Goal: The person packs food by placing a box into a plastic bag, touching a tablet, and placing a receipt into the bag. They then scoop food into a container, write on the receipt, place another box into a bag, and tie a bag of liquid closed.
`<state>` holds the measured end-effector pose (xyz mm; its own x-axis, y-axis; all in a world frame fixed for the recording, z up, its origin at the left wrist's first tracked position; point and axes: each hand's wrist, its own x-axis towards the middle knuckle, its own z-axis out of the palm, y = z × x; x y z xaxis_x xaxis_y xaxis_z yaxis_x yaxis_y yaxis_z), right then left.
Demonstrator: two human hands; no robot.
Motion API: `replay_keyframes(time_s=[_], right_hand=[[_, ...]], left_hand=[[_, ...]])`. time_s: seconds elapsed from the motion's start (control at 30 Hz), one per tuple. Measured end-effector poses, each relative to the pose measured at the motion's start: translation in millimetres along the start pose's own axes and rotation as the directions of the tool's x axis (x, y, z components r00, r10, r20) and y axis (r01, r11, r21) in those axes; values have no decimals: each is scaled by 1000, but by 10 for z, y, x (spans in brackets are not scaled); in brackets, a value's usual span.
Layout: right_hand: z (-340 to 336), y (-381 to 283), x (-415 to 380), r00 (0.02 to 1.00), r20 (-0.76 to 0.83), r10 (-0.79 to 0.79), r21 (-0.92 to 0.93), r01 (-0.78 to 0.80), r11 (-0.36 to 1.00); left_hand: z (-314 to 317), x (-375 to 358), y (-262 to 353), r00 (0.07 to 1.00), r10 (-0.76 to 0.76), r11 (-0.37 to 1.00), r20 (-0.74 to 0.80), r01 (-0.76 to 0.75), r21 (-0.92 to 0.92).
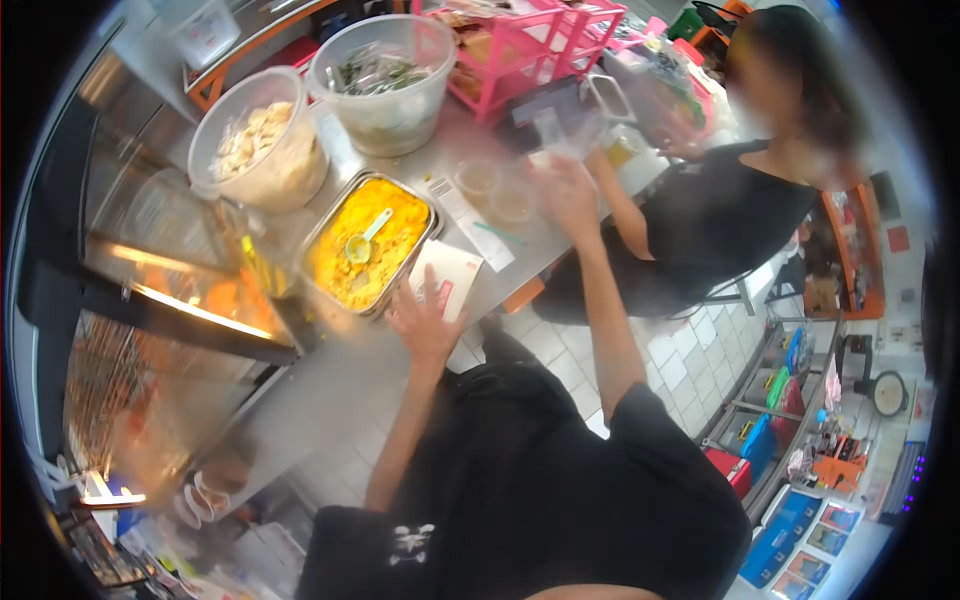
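My left hand [428, 325] has its fingers spread over the near side of a white box [446, 280] with red print, at the table edge. Just beyond the box is a metal tray [432, 222] of yellow food [350, 268], with a pale green scoop [367, 240] lying on it. My right hand [567, 195] is stretched out over the table beside some round clear containers [510, 200]. Its fingers are blurred, and a pale thing shows at them that I cannot make out. A paper strip [468, 222] lies between the tray and the clear containers.
Two large clear tubs, one with pale pieces [290, 180] and one with dark green packets [385, 125], stand behind the tray. A pink rack [500, 75] is further back. A co-worker [720, 210] stands at the right. A lit glass cabinet [200, 300] is at the left.
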<state>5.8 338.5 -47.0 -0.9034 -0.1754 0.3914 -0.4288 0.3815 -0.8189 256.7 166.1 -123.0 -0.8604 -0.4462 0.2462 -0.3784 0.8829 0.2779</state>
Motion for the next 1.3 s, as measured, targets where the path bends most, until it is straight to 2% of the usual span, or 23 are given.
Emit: replay_keyframes(time_s=[0.1,0.17,0.23,0.3,0.37,0.4,0.47,0.5,0.57,0.6,0.63,0.67,0.7,0.73,0.77,0.8,0.83,0.87,1.03,1.13,1.23,1.27,1.3], right_hand=[[-278,407,833,964,-213,161,62,-152,987],[-391,625,1346,897,-425,121,-6,-137,991],[-448,929,1924,759,-601,249,117,-225,967],[-567,1912,2649,663,-649,372,144,-373,916],[-522,2139,3082,530,-780,333,134,-378,916],[-584,1968,3125,525,-779,342,141,-385,912],[-788,1220,3183,628,-685,369,99,-421,902],[-868,1205,3235,632,-680,372,98,-424,900],[-1093,1219,3326,815,-461,351,-285,-511,811],[-1223,867,3169,886,-354,301,-534,-456,712],[-1238,928,2973,887,-353,298,-536,-453,712],[-1271,932,2678,965,-144,218,-657,-258,708],[-1276,1133,2375,987,80,142,-728,-39,684],[-1196,1470,2069,949,307,76,-744,189,640],[-1169,1783,1730,853,521,28,-705,412,577],[-1073,2148,1388,704,710,5,-611,612,502],[-967,2908,999,514,858,6,-468,777,420],[-996,3615,763,505,863,10,-462,782,418],[-1049,3708,512,580,798,165,-556,813,-174],[-1120,3770,439,641,739,207,-481,717,-504],[-1222,3878,382,717,667,206,-334,534,-777],[-1216,4316,292,659,735,157,-405,614,-677],[-1095,4385,314,662,733,156,-409,613,-676]], left_hand=[[-36,17,26,999,41,999,-11,-41,3],[-31,43,34,998,48,998,-34,-48,28],[-81,61,71,997,65,996,-31,-63,57],[-73,75,69,998,62,996,-17,-61,58],[2,57,38,1000,23,1000,21,-23,1],[-2,54,50,1000,9,1000,24,-8,-26],[13,58,50,999,-16,999,42,18,-44],[10,54,60,999,-22,999,46,24,-41],[-27,57,76,997,-35,999,72,37,-30],[-40,64,91,997,-38,999,73,40,-31],[-52,73,103,995,-44,998,87,47,-34],[-64,74,120,994,-53,998,100,58,-39],[-91,80,137,994,-59,997,95,64,-43],[-117,90,151,993,-36,999,112,38,-21],[-111,91,152,992,-13,1000,129,13,1],[-79,74,131,989,-53,997,138,59,-40],[-60,72,130,988,-62,997,139,69,-44],[-69,69,136,981,-87,996,173,92,-20],[-91,105,161,958,-131,991,257,128,26],[-63,117,158,968,-104,994,229,93,56],[-62,132,162,965,-105,994,239,95,52],[-70,130,172,965,-102,994,243,91,55],[-66,134,188,960,-120,992,255,106,67]])
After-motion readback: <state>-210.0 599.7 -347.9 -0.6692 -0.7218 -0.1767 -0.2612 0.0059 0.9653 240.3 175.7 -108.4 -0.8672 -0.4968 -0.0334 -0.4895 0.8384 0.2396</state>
